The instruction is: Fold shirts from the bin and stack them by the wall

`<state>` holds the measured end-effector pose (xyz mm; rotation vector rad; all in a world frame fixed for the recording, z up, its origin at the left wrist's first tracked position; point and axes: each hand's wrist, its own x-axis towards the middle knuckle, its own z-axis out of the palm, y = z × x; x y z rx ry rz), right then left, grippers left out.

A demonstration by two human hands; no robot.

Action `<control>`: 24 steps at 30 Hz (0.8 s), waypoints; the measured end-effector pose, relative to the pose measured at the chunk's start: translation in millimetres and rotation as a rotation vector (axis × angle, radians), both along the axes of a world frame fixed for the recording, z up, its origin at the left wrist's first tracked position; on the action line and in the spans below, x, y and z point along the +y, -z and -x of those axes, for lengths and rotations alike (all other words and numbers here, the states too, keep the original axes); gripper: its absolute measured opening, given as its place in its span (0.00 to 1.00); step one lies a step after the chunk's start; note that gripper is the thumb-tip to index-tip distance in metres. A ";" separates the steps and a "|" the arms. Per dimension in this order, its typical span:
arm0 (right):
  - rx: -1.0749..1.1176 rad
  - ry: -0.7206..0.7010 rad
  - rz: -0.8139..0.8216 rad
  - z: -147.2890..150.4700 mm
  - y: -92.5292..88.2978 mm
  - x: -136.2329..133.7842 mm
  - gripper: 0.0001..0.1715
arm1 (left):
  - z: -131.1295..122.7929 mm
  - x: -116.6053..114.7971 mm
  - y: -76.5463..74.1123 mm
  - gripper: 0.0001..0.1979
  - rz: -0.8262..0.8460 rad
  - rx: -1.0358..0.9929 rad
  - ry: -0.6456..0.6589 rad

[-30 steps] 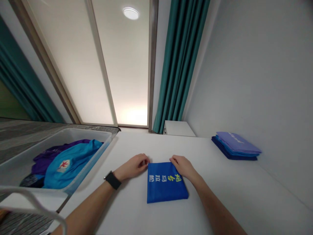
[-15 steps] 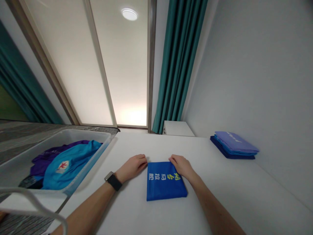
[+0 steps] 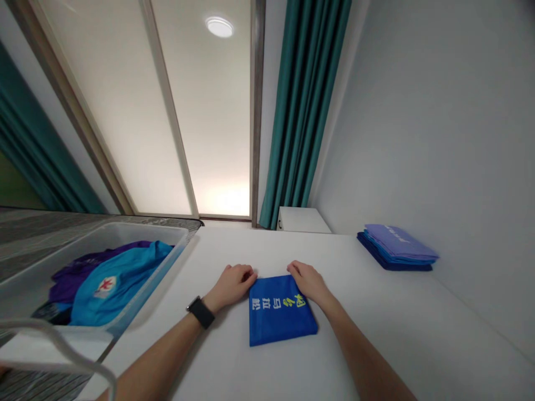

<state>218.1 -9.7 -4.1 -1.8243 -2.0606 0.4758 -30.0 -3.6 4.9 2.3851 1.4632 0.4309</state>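
Note:
A folded blue shirt [image 3: 280, 323] with white and yellow characters lies flat on the white table in front of me. My left hand [image 3: 234, 285], with a dark watch on its wrist, is closed at the far left corner, thumb and fingers pinching the edge. At the far right corner, my right hand [image 3: 308, 281] is closed on the cloth with its fingers curled over it. The fingertips are partly hidden.
On the left stands a translucent plastic bin [image 3: 179, 236] with loose purple and light blue clothes [image 3: 121, 289]. A stack of folded garments [image 3: 397, 248] sits by the wall at right. A white cabinet [image 3: 304, 219] is behind the white table [image 3: 234, 367]. A pale cable [image 3: 67, 348] curves across the lower left.
The shirt has turned slightly, its left side a little nearer me. My left hand has shifted slightly right onto its corner; my right hand stays at the far right corner.

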 end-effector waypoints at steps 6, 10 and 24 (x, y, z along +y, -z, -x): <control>0.302 -0.043 -0.069 -18.3 11.1 7.1 0.16 | -2.1 -7.7 -14.7 0.15 -0.173 -0.046 -0.004; 0.387 -0.046 -0.071 -24.8 16.8 10.4 0.17 | -34.3 -40.7 -25.3 0.21 -0.290 0.056 0.182; 0.386 -0.090 -0.093 -20.0 19.8 6.5 0.18 | -27.3 -30.4 4.4 0.30 -0.230 0.199 0.477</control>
